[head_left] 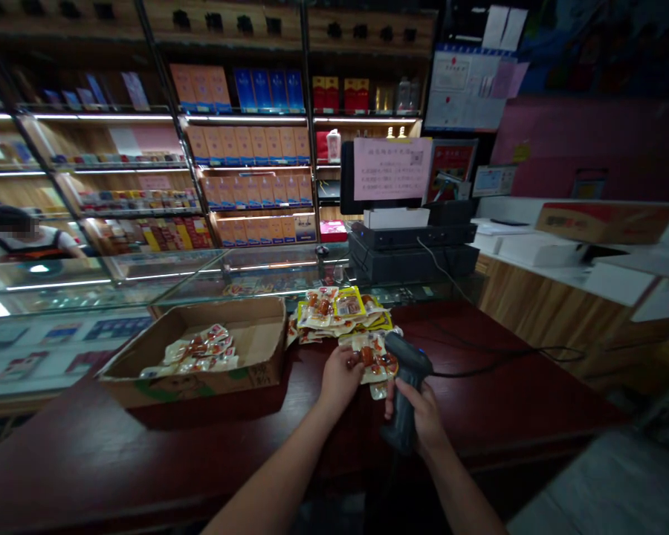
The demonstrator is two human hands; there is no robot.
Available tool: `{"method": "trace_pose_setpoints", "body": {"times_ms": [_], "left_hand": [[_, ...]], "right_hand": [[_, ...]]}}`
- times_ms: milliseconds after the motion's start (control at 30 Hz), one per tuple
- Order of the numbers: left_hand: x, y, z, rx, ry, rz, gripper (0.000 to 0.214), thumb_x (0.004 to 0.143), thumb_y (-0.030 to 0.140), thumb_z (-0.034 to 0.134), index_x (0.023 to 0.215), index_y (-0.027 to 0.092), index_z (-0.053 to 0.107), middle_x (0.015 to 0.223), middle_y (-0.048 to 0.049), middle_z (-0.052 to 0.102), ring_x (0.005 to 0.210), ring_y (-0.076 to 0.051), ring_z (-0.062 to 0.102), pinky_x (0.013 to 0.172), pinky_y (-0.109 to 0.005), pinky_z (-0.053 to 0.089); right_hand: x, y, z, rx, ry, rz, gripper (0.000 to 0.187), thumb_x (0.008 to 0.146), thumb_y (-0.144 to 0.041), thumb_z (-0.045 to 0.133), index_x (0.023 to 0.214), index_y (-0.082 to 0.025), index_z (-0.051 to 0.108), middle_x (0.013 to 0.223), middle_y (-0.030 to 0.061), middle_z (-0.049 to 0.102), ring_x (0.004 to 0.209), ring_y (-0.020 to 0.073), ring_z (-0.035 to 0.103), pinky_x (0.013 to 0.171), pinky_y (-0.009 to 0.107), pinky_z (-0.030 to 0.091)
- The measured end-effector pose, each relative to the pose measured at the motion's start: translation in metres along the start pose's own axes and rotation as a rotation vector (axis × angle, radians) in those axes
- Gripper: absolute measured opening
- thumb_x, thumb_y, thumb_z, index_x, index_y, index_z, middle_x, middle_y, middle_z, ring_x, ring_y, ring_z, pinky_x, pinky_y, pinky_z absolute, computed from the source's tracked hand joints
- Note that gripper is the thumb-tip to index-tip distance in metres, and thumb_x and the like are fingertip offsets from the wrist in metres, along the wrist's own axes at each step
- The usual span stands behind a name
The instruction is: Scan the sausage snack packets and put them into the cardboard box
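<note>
My right hand [421,416] is wrapped round the grip of a dark handheld barcode scanner [406,375], its head pointing at a snack packet [375,362]. My left hand [340,377] pinches that packet at its left edge, just above the dark red counter [145,461]. Beyond it lies a pile of similar yellow and clear snack packets [340,312]. To the left stands an open cardboard box [201,357] with several more packets inside.
The scanner's cable [507,364] runs right across the counter. A till with a screen and a pink notice [393,169] stands behind the pile. Glass display cases [61,312] lie to the left, stocked shelves behind. A person [25,234] sits at far left.
</note>
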State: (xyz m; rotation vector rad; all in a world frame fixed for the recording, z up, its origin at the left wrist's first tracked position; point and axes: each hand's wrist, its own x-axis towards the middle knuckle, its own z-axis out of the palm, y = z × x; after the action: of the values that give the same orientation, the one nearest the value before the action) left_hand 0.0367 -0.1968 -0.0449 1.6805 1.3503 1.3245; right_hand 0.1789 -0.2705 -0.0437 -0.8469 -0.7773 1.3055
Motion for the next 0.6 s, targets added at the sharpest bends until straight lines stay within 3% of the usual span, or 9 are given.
{"method": "trace_pose_setpoints", "body": {"times_ms": [67,167,333,400,500,600], "left_hand": [[-0.001,0.002,-0.02,-0.05,0.05,0.052,0.009,0.062,0.012,0.067,0.065,0.02,0.069,0.103,-0.0108,0.061,0.1,-0.024,0.055,0.093,-0.039,0.038],[0.005,-0.002,-0.065,-0.055,0.143,0.139,0.007,0.064,0.016,0.067,0.068,0.021,0.069,0.104,-0.0101,0.06,0.103,-0.025,0.054,0.094,-0.039,0.039],[0.039,-0.022,-0.17,0.184,0.317,0.123,0.008,0.068,0.025,0.063,0.073,0.019,0.067,0.109,-0.0112,0.057,0.1,-0.025,0.055,0.078,-0.033,0.048],[0.058,-0.034,-0.213,0.417,0.359,0.055,0.012,0.068,0.023,0.062,0.078,0.018,0.067,0.106,-0.0123,0.06,0.105,-0.027,0.054,0.083,-0.034,0.046],[0.085,-0.054,-0.273,0.714,0.285,-0.139,0.024,0.065,0.021,0.064,0.087,0.014,0.065,0.097,-0.0153,0.065,0.098,-0.029,0.059,0.087,-0.036,0.042],[0.104,-0.077,-0.32,0.802,0.147,-0.287,0.051,0.047,0.018,0.074,0.096,0.015,0.063,0.089,-0.0131,0.068,0.086,-0.029,0.063,0.076,-0.032,0.044]], "right_hand": [[0.002,0.005,0.006,0.002,-0.025,0.012,0.031,0.064,-0.042,0.073,0.062,-0.015,0.058,0.045,0.0001,0.058,0.036,0.0123,0.051,0.036,0.023,0.043],[0.007,0.012,0.021,0.013,-0.059,0.02,0.029,0.063,-0.04,0.074,0.067,-0.016,0.058,0.049,-0.0003,0.059,0.037,0.0127,0.052,0.037,0.024,0.045],[0.019,0.022,0.066,0.026,-0.192,0.042,0.032,0.066,-0.037,0.072,0.086,-0.017,0.057,0.051,-0.0036,0.058,0.036,0.0123,0.052,0.035,0.024,0.045],[0.024,0.027,0.088,0.043,-0.236,0.032,0.037,0.066,-0.036,0.071,0.093,-0.017,0.055,0.055,-0.0045,0.059,0.037,0.012,0.053,0.035,0.024,0.045],[0.034,0.041,0.111,0.055,-0.324,0.031,0.037,0.067,-0.035,0.069,0.095,-0.016,0.054,0.056,-0.0045,0.059,0.037,0.0116,0.053,0.036,0.023,0.045],[0.043,0.059,0.117,0.05,-0.377,0.024,0.035,0.068,-0.035,0.068,0.094,-0.015,0.055,0.056,-0.0044,0.058,0.037,0.0109,0.053,0.037,0.022,0.044]]}}
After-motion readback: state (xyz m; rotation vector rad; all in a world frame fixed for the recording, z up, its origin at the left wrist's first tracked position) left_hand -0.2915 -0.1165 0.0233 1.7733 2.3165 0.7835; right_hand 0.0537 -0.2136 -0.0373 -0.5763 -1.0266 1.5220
